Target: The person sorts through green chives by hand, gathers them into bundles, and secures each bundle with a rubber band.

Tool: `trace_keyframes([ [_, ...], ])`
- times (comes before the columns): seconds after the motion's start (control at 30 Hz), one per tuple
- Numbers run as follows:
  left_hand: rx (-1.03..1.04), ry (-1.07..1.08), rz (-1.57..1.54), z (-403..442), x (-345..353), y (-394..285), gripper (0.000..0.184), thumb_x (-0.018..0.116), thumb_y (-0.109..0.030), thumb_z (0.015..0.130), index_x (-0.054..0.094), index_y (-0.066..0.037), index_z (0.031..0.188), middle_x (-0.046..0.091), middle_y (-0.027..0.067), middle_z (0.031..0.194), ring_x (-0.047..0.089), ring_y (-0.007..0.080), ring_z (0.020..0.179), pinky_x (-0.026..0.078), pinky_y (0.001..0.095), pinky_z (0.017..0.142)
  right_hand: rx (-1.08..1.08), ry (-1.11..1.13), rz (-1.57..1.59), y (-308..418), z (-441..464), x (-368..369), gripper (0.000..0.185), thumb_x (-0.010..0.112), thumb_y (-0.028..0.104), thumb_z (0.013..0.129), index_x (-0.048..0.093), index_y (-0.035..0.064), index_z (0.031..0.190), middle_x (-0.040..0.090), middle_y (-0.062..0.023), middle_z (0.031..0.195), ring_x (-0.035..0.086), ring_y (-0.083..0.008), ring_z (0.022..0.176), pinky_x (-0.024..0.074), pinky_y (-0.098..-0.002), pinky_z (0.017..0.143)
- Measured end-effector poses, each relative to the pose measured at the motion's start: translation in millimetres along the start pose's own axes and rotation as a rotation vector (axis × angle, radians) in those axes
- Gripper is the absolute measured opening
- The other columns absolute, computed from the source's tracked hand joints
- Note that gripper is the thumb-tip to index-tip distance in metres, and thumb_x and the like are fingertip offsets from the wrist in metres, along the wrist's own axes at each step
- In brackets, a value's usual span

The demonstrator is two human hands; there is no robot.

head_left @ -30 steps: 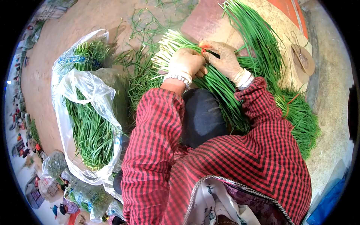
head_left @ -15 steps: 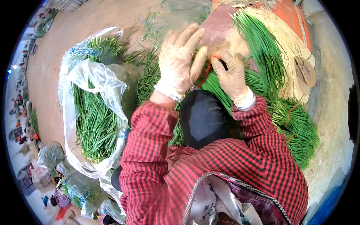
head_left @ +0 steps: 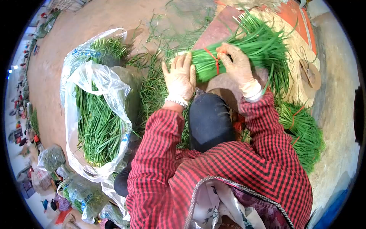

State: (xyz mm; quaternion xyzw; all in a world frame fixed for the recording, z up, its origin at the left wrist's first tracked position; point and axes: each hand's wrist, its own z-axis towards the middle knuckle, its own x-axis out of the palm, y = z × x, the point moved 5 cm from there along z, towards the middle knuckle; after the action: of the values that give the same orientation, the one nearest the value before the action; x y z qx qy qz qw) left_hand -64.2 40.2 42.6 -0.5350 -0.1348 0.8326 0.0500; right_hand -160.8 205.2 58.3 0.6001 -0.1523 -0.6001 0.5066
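Observation:
A bunch of garlic chives (head_left: pixel 202 65) lies across in front of me, with a red tie (head_left: pixel 212 57) around it. At its pale stem end is my left hand (head_left: pixel 180 78), gloved, with the fingers stretched and spread against the stems. My right hand (head_left: pixel 238 66), also gloved, is on top of the bunch just right of the tie. Its thumb and fingers are pinched together on an orange-red end of the tie. The leafy end spreads to the right over more loose chives (head_left: pixel 249 23) on the board.
An open clear plastic bag (head_left: pixel 68 122) full of chives stands at my left. Tied bunches (head_left: pixel 305 129) lie at my right beside the board (head_left: pixel 217 28). Loose green scraps (head_left: pixel 152 89) litter the floor. My knee (head_left: pixel 210 122) is below the hands. A sandal-like item (head_left: pixel 310 74) lies at far right.
The bunch has turned from slanting down by my knee to lying crosswise higher up. My left hand has lowered to its stem end. My right hand has shifted slightly right and stays by the tie.

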Motion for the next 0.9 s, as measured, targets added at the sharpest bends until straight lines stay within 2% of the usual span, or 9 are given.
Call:
trace_keyframes([
  [0.03, -0.033, 0.023, -0.101, -4, 9, 3, 0.039, 0.049, -0.027, 0.094, 0.053, -0.015, 0.132, 0.055, 0.0086, 0.129, 0.046, 0.0262, 0.126, 0.018, 0.051, 0.113, -0.039, -0.032, -0.054, -5, 0, 2, 0.01, 0.061, 0.012, 0.089, 0.066, 0.0036, 0.091, 0.068, -0.0097, 0.107, 0.058, -0.027, 0.117, 0.0436, -0.0359, 0.098],
  [0.17, -0.051, -0.039, -0.238, 8, -5, 12, 0.045, 0.058, -0.019, 0.089, 0.051, -0.013, 0.133, 0.052, 0.0105, 0.134, 0.045, 0.0294, 0.127, 0.024, 0.0515, 0.111, -0.146, -0.021, -0.152, -1, 0, -4, 0.01, 0.063, 0.013, 0.088, 0.066, 0.0055, 0.093, 0.067, -0.0112, 0.103, 0.058, -0.0301, 0.115, 0.0447, -0.0386, 0.096],
  [0.3, 0.089, -0.108, -0.207, 25, -39, -10, 0.026, 0.072, -0.02, 0.078, 0.065, -0.013, 0.102, 0.063, 0.0049, 0.104, 0.057, 0.0267, 0.104, 0.04, 0.041, 0.092, -0.239, -0.026, -0.199, -7, 14, -4, 0.011, 0.064, 0.014, 0.088, 0.067, 0.0068, 0.094, 0.067, -0.0117, 0.099, 0.058, -0.032, 0.114, 0.0456, -0.0397, 0.095],
  [0.4, 0.087, 0.279, 0.023, 21, -28, -34, 0.026, 0.074, -0.037, 0.075, 0.063, -0.017, 0.088, 0.06, 0.0037, 0.084, 0.061, 0.0266, 0.088, 0.045, 0.0423, 0.076, -0.272, -0.079, -0.167, -8, 11, -3, 0.016, 0.063, 0.02, 0.087, 0.068, 0.0059, 0.091, 0.068, -0.0123, 0.099, 0.061, -0.0318, 0.106, 0.048, -0.0406, 0.09],
  [0.5, 0.011, 0.366, 0.009, 14, 2, -31, 0.029, 0.073, -0.04, 0.075, 0.063, -0.017, 0.09, 0.06, 0.0043, 0.082, 0.063, 0.0262, 0.074, 0.048, 0.0404, 0.06, -0.253, -0.056, -0.098, -11, 9, -3, 0.016, 0.063, 0.02, 0.087, 0.067, 0.0056, 0.092, 0.067, -0.0117, 0.097, 0.061, -0.0315, 0.098, 0.0488, -0.0402, 0.085],
  [0.63, 0.065, 0.284, 0.068, 15, 3, -34, 0.025, 0.075, -0.034, 0.074, 0.063, -0.016, 0.087, 0.061, 0.0043, 0.08, 0.063, 0.0249, 0.069, 0.048, 0.0387, 0.058, -0.162, 0.061, -0.028, -19, 13, -5, 0.016, 0.062, 0.019, 0.086, 0.066, 0.0048, 0.093, 0.065, -0.0117, 0.091, 0.061, -0.0314, 0.088, 0.0492, -0.0393, 0.078],
  [0.77, -0.034, 0.299, -0.333, 11, -5, -23, 0.012, 0.074, -0.017, 0.078, 0.065, -0.01, 0.081, 0.065, 0.0027, 0.078, 0.064, 0.0171, 0.066, 0.05, 0.0317, 0.06, -0.029, 0.231, -0.037, -13, 15, -10, 0.011, 0.064, 0.013, 0.087, 0.068, 0.0066, 0.095, 0.066, -0.0097, 0.102, 0.062, -0.0268, 0.103, 0.0486, -0.0353, 0.088],
  [0.83, -0.398, 0.466, -0.741, 0, 6, -5, 0.008, 0.071, -0.011, 0.083, 0.066, -0.005, 0.085, 0.067, 0.0014, 0.081, 0.062, 0.0102, 0.068, 0.048, 0.0264, 0.06, -0.136, 0.189, -0.133, -8, 14, -12, 0.011, 0.064, 0.014, 0.087, 0.068, 0.0062, 0.094, 0.066, -0.0093, 0.106, 0.059, -0.0277, 0.112, 0.0459, -0.0365, 0.094],
  [0.9, -0.474, 0.468, -0.857, -9, 5, 2, 0.007, 0.069, -0.007, 0.087, 0.065, -0.001, 0.088, 0.068, 0.0029, 0.083, 0.06, 0.008, 0.071, 0.048, 0.0236, 0.062, -0.159, 0.111, -0.129, -17, 10, -10, 0.011, 0.065, 0.014, 0.087, 0.069, 0.0062, 0.094, 0.066, -0.0084, 0.109, 0.056, -0.028, 0.116, 0.0439, -0.037, 0.097],
])
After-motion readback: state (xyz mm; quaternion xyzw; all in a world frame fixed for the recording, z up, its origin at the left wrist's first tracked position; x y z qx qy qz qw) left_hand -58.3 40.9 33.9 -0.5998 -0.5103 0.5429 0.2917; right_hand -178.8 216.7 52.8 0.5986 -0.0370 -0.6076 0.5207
